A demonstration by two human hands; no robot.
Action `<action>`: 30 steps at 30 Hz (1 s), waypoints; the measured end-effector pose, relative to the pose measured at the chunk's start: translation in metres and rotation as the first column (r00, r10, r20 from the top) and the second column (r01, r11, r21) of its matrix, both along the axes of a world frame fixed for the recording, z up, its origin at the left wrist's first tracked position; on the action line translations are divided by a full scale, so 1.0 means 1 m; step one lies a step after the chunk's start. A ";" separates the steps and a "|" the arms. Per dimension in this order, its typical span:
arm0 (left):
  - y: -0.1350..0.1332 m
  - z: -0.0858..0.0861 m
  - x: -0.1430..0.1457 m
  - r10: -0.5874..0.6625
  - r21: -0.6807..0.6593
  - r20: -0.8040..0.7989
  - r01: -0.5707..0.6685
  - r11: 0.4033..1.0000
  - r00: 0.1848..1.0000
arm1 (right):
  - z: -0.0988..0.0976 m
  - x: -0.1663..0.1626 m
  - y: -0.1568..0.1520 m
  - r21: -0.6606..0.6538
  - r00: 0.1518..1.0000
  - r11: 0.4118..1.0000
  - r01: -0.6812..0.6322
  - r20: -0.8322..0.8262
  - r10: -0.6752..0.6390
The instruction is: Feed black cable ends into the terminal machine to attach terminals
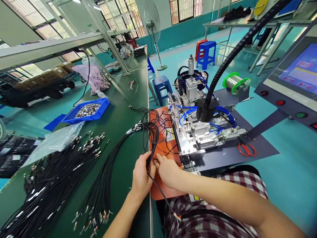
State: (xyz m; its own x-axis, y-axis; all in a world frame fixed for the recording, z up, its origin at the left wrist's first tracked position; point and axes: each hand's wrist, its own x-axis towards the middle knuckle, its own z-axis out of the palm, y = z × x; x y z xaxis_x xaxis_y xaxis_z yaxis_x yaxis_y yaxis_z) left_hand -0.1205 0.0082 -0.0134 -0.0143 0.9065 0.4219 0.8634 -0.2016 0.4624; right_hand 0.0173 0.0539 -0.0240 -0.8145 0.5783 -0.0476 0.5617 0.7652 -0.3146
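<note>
My left hand (142, 173) is closed around a bundle of thin black cables (153, 137) at the table's edge. Close beside it, my right hand (168, 170) has its fingers curled against the same bundle; what its fingertips pinch is hidden. One black cable (162, 190) hangs from under my hands toward my lap and ends in stripped coloured wires. Both hands are over an orange mat (167, 185), where loops of cable lie. Left of them, a sheaf of black cables (109, 165) curves along the green table, its bare wire ends toward me.
A larger pile of black cables (49, 185) covers the table's left. Behind it stands a blue tray (102, 110) of small metal parts. On the right are a machine with metal cylinders (205, 134), red-handled scissors (247, 150), a solder wire spool (236, 82) and a control panel (284, 96).
</note>
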 end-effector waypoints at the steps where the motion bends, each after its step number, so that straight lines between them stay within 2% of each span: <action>1: 0.000 -0.001 0.000 0.011 0.019 0.005 -0.011 1.000 1.000 | 0.000 -0.002 0.001 0.009 1.000 1.000 -0.002 -0.002 0.002; 7: -0.010 -0.003 -0.008 0.010 0.116 -0.019 -0.008 0.993 1.000 | 0.014 0.004 -0.001 -0.005 0.991 0.992 0.128 -0.048 -0.128; 11: -0.016 -0.019 -0.015 -0.039 0.130 -0.174 0.062 0.990 0.984 | 0.017 0.001 0.000 -0.004 0.967 0.972 0.235 -0.098 -0.234; 14: -0.015 -0.038 -0.016 -0.094 0.110 -0.277 0.128 0.986 0.956 | 0.010 0.001 0.000 0.027 0.971 0.977 0.211 -0.120 -0.207; 17: -0.013 -0.049 -0.013 -0.130 0.080 -0.280 0.158 0.984 0.951 | 0.000 0.004 0.000 0.036 0.978 0.983 0.177 -0.118 -0.172; 23: -0.016 -0.037 -0.013 -0.089 0.067 -0.185 0.103 0.992 0.979 | -0.009 0.006 -0.006 0.012 0.963 0.982 0.190 -0.195 -0.184; 30: -0.016 -0.022 -0.010 0.020 0.033 -0.048 -0.018 0.999 0.999 | -0.003 0.008 -0.003 -0.277 0.881 0.933 0.228 -0.350 -0.319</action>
State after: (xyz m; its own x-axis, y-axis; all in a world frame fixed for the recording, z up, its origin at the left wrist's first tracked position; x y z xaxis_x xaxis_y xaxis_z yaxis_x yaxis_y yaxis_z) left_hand -0.1305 -0.0076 -0.0355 -0.0099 0.8920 0.4519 0.8886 -0.1995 0.4131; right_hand 0.0252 0.0514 -0.0273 -0.6052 0.7918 0.0823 0.5387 0.4835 -0.6900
